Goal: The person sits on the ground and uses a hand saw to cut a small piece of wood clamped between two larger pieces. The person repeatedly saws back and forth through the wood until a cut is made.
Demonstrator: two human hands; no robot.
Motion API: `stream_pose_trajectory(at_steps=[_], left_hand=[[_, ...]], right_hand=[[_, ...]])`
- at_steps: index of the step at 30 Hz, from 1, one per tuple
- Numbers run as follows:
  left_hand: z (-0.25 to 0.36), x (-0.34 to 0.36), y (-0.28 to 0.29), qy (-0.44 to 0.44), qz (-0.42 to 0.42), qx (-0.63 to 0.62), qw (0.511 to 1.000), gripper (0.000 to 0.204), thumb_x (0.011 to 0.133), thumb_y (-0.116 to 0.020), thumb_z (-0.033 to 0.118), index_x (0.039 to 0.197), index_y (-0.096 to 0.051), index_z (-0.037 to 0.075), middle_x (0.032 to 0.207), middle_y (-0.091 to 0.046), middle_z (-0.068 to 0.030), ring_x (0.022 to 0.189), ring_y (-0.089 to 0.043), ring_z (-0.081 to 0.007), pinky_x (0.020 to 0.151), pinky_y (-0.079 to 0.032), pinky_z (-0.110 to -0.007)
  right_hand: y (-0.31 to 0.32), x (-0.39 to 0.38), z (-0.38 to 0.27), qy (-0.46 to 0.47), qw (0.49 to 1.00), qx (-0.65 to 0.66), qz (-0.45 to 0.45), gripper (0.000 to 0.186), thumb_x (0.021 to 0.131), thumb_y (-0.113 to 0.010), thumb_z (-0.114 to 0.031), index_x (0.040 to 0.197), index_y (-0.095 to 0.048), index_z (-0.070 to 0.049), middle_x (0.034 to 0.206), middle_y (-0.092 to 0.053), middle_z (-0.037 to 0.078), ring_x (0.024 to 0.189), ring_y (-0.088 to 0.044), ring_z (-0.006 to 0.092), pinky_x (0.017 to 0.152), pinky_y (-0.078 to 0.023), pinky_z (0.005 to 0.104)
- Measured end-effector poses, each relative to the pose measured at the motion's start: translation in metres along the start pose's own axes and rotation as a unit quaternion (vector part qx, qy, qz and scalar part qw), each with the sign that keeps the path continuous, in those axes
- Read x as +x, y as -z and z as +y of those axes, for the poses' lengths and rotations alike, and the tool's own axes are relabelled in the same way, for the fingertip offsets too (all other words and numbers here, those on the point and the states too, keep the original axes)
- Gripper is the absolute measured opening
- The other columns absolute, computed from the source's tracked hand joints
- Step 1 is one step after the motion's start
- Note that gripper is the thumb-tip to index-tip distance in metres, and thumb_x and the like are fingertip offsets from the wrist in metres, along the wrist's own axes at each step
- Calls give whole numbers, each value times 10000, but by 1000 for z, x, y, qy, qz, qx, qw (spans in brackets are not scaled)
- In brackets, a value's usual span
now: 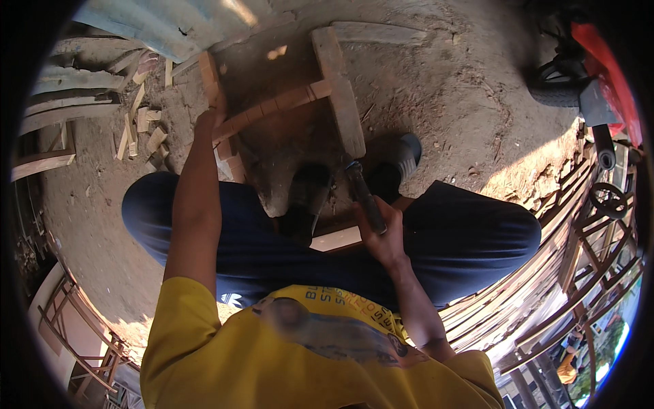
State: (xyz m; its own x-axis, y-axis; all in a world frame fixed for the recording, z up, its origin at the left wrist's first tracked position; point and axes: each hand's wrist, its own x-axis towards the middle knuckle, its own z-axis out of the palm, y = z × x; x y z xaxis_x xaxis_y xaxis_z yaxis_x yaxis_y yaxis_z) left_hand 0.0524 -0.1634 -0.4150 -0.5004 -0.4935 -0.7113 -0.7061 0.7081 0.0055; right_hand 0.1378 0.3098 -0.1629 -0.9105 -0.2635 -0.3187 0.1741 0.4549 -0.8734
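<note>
Wood is the stuff of nearly everything here — a rough frame of planks [286,102] lies on the dirt ground [443,88] in front of the seated person, one thick pale board [338,88] running away from the knees and a thinner reddish slat crossing it toward the left. The left hand [210,119] reaches out along the extended arm and rests on the reddish slat near its far corner, fingers curled down over the wood, pressing on it rather than lifting it. The right hand [381,228] is closed firmly round the dark handle of a hammer [361,191], whose head points up and forward, close to the near end of the pale board, just beside a dark shoe [398,167]. Whether the hammer head touches the board cannot be told. Dark blue trousers and a yellow shirt fill the lower part of the view. Short offcuts [139,126] lie scattered on the ground to the left — stacked wooden frames [579,259] stand along the right.
</note>
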Motion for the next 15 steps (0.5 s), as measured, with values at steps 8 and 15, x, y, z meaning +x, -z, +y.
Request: stream_pose_trajectory(at_steps=[8,15], left_hand=[[18,-35,37,30,-19,4,999,705,817,-553,524,1318,-525,29,1381,-492,-185,1240,-512,-337,1029,-407,-419],[100,-134,108,-106,-138,110,979,801,695,-723,489,1325,-525,36,1329,-544,-179,1194,-552,-317,988,-451,-405]], right_hand=[[0,0,-1,7,1000,23,3,201,895,-647,-169,798,-580,-6,553,-469,25,553,-410,43,487,-361,272],[-1,-5,3,18,999,29,-4,196,893,-645,-155,797,-580,3,558,-474,22,556,-414,38,482,-353,274]])
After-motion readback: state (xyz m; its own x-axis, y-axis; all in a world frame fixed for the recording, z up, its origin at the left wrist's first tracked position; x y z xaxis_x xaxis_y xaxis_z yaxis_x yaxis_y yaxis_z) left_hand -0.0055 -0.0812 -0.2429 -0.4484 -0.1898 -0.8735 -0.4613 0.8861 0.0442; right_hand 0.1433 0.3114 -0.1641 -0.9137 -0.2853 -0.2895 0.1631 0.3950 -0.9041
